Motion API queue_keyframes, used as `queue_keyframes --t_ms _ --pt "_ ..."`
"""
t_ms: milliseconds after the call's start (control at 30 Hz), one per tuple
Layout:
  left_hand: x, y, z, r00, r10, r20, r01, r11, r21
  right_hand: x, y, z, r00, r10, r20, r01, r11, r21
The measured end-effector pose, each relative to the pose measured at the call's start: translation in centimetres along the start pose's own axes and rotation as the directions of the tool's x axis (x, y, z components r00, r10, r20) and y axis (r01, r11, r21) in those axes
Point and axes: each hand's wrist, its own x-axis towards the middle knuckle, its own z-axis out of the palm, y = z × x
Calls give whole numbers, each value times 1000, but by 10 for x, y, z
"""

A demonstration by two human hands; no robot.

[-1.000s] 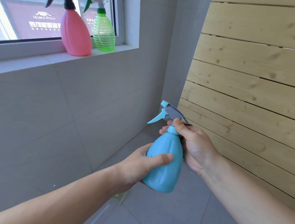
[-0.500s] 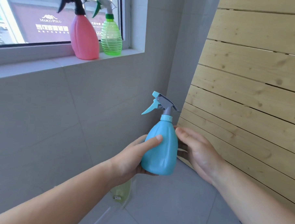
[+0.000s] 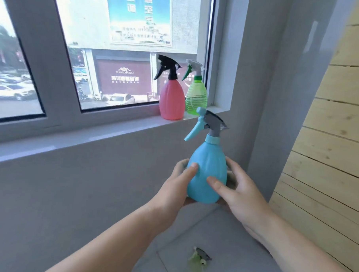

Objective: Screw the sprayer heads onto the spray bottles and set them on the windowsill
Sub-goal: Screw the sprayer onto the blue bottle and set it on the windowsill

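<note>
Held upright between two bare hands, below and in front of the pale grey windowsill [image 3: 104, 132]: a light blue plastic spray bottle [image 3: 207, 174], pear-shaped, with a grey sprayer head [image 3: 213, 123] and a blue trigger pointing left, seated on its neck. Left hand [image 3: 175, 189] cupping the bottle's left side and base, thumb flat on the front, fingers [image 3: 181, 162] wrapped round the back. Right hand [image 3: 244, 192] pressed to the right side, thumb laid across the lower front, fingers [image 3: 233, 165] curled behind; both sets of fingers clamped on the bottle's body.

Standing at the right end of the windowsill, against the white-framed window [image 3: 44, 58]: a pink plastic spray bottle [image 3: 172, 100] topped by a black sprayer head, and just beside it on the right, a ribbed translucent green spray bottle [image 3: 196, 99] with a white sprayer head and green trigger. Both upright, triggers facing left.

On the grey tiled floor [image 3: 221, 240] below the hands, blurred: a pale green bottle [image 3: 195, 266] with a grey sprayer part at its top. At right, a wall of light wooden planks [image 3: 328, 142]. Beyond the glass, parked cars and shopfront signs.
</note>
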Motion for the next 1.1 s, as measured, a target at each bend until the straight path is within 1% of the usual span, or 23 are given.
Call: queue_keyframes --t_ms 100,167,333,500,667,867,1100 --pt "13 34 -36 988 136 -74 -123 981 149 47 -16 31 998 -63 28 64 998 -23" --pt "24 59 -59 971 208 -120 -182 963 198 78 -30 51 993 -97 71 100 994 -36" --pt "53 107 -110 928 314 -202 -249 923 294 139 -60 92 979 -165 120 172 984 -52" --pt "71 131 -138 923 311 -227 -213 904 371 176 -63 120 975 -184 125 195 977 -85" --pt "88 131 -156 926 255 -280 -164 936 310 200 -60 135 972 -198 123 215 966 -141" --pt "102 131 -164 910 238 -338 -160 957 243 214 -53 147 975 -214 59 222 958 -182" --pt "111 132 -158 912 232 -338 -138 950 278 218 -47 141 972 -231 -39 214 943 -254"
